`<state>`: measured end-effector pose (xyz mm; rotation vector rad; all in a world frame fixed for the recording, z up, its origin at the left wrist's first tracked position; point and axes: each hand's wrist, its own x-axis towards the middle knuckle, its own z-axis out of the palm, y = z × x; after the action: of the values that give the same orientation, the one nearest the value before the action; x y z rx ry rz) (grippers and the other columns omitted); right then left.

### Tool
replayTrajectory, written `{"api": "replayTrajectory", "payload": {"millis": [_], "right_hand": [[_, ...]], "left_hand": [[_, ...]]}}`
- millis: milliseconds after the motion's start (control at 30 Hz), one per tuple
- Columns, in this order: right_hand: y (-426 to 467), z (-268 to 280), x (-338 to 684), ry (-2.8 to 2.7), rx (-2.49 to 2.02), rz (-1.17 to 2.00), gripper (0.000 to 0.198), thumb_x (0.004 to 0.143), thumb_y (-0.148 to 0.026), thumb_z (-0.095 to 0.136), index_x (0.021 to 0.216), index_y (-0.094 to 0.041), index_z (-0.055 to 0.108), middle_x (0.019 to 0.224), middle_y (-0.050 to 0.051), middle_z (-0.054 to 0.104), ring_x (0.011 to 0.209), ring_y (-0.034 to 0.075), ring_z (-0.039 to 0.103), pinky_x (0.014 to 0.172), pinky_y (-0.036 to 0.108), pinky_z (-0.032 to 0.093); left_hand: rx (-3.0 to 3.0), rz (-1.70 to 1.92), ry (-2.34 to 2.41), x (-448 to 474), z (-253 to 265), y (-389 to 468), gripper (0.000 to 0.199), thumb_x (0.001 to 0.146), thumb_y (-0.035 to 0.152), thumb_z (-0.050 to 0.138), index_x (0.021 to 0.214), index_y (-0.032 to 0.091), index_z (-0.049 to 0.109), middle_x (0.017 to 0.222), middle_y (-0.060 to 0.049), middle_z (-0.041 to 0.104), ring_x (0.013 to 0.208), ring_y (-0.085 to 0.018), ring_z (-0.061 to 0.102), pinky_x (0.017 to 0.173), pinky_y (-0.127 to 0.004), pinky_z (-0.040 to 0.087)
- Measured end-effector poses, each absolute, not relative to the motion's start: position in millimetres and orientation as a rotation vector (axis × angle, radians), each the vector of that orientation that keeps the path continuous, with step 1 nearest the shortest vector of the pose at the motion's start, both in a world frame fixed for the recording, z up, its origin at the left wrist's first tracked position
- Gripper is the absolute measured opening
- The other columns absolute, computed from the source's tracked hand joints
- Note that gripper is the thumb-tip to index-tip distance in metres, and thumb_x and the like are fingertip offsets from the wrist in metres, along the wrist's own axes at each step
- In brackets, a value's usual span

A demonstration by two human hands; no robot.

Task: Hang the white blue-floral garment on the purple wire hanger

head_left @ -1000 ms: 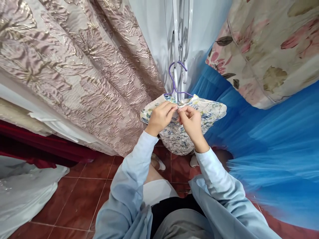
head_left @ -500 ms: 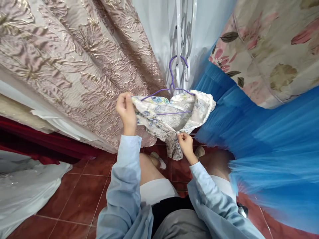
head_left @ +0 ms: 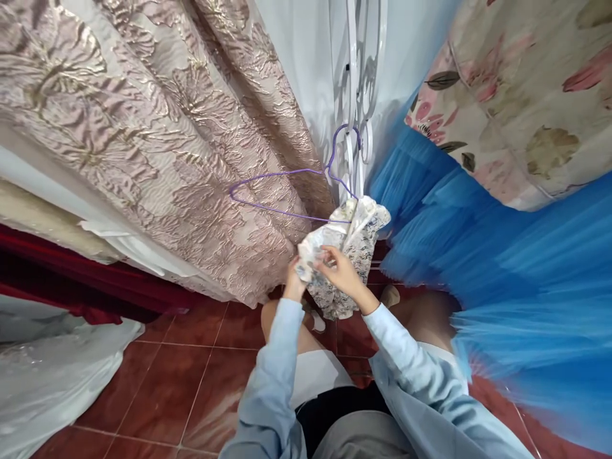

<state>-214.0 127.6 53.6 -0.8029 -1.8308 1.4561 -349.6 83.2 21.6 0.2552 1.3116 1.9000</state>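
A white floral-print garment (head_left: 362,245) hangs from only the right arm of a purple wire hanger (head_left: 280,171), whose left arm is bare. My left hand (head_left: 294,282) is closed on the garment's near left edge, its fingers partly hidden by cloth. Beside it, my right hand (head_left: 340,273) has its thumb and bent fingers at the front of the same cloth, pinching it, slightly blurred. The hanger's hook is up on a white metal stand (head_left: 352,83).
Pink-gold brocade fabric (head_left: 205,127) drapes along the left. To the right are blue tulle (head_left: 516,268) and a cream floral cloth (head_left: 526,102). Dark red fabric (head_left: 57,268) and a white sheer cloth (head_left: 62,376) lie lower left, over red floor tiles (head_left: 176,382).
The garment's left side has come off the hanger's left arm. My left hand has moved right and down with the cloth, close to my right hand, which shifted slightly left.
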Motion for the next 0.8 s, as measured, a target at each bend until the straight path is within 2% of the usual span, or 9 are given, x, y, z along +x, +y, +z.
{"api": "replayTrajectory", "payload": {"millis": [100,167,267,333,400,467,633,733,800], "right_hand": [[119.1,39.3,-208.1,-1.927,-0.840,1.395,0.054,0.075,-0.037,0.079,0.123,-0.020,0.063,0.120,0.012,0.069,0.113,0.029,0.063,0.100,0.043,0.047],[118.0,32.5,-195.9,-1.867,-0.878,1.375,0.054,0.075,-0.038,0.079,0.122,-0.020,0.062,0.122,0.011,0.066,0.114,0.029,0.062,0.100,0.043,0.048],[119.7,30.4,-169.4,-1.740,-0.893,1.511,0.047,0.078,-0.039,0.076,0.118,-0.020,0.061,0.113,0.008,0.068,0.101,0.024,0.063,0.090,0.038,0.051],[119.9,35.5,-149.1,-1.750,-0.860,1.657,0.030,0.081,-0.035,0.073,0.105,-0.019,0.064,0.097,0.004,0.068,0.086,0.020,0.062,0.080,0.033,0.051],[119.7,47.4,-128.1,-1.833,-0.802,1.770,0.015,0.083,-0.033,0.068,0.085,-0.019,0.063,0.078,0.000,0.064,0.071,0.016,0.056,0.067,0.028,0.047],[121.3,66.7,-106.9,-1.946,-0.735,1.839,0.022,0.086,-0.035,0.066,0.073,-0.018,0.060,0.067,-0.002,0.058,0.061,0.013,0.048,0.058,0.025,0.041],[139.2,130.2,-57.6,-2.057,-0.694,1.881,0.018,0.083,-0.030,0.068,0.070,-0.017,0.066,0.063,-0.001,0.062,0.056,0.013,0.049,0.054,0.024,0.041],[148.9,157.1,-33.6,-1.854,-0.765,1.859,0.017,0.070,-0.030,0.075,0.061,-0.020,0.065,0.054,-0.001,0.058,0.048,0.014,0.048,0.046,0.026,0.039],[153.1,166.0,-21.4,-1.588,-0.854,1.815,0.011,0.062,-0.031,0.075,0.063,-0.022,0.068,0.054,0.001,0.060,0.047,0.019,0.053,0.045,0.030,0.042]], "left_hand": [[0.361,1.869,1.378,-309.3,6.8,77.7,0.029,0.077,0.039,0.077,0.077,0.014,0.062,0.069,0.000,0.062,0.064,-0.012,0.055,0.063,-0.024,0.042],[0.571,1.849,1.455,-294.8,11.7,73.3,0.031,0.083,0.045,0.072,0.084,0.015,0.065,0.076,-0.001,0.064,0.069,-0.013,0.056,0.067,-0.023,0.043],[0.930,1.732,1.500,-285.7,36.4,67.8,0.032,0.091,0.047,0.066,0.095,0.016,0.069,0.092,-0.006,0.070,0.084,-0.017,0.062,0.079,-0.027,0.048],[1.129,1.586,1.422,-281.7,54.5,64.9,0.032,0.095,0.046,0.062,0.103,0.016,0.071,0.103,-0.010,0.071,0.095,-0.021,0.065,0.089,-0.030,0.050],[1.319,1.416,1.330,-277.0,64.8,62.5,0.035,0.093,0.046,0.065,0.113,0.018,0.073,0.114,-0.012,0.070,0.108,-0.025,0.063,0.100,-0.035,0.047],[1.432,1.261,1.240,-272.1,63.3,59.5,0.044,0.086,0.049,0.074,0.119,0.019,0.072,0.121,-0.013,0.068,0.115,-0.027,0.060,0.105,-0.038,0.044],[1.173,0.985,1.072,-267.4,28.6,44.7,0.055,0.077,0.060,0.078,0.104,0.012,0.075,0.097,-0.009,0.072,0.088,-0.023,0.063,0.084,-0.033,0.049],[1.111,0.880,1.104,-278.3,18.1,32.6,0.050,0.069,0.058,0.084,0.083,0.010,0.074,0.076,-0.004,0.066,0.070,-0.016,0.055,0.068,-0.027,0.045],[1.115,0.871,1.202,-294.0,21.7,25.6,0.048,0.065,0.056,0.086,0.073,0.011,0.071,0.068,-0.002,0.061,0.065,-0.014,0.049,0.062,-0.025,0.040]]}}
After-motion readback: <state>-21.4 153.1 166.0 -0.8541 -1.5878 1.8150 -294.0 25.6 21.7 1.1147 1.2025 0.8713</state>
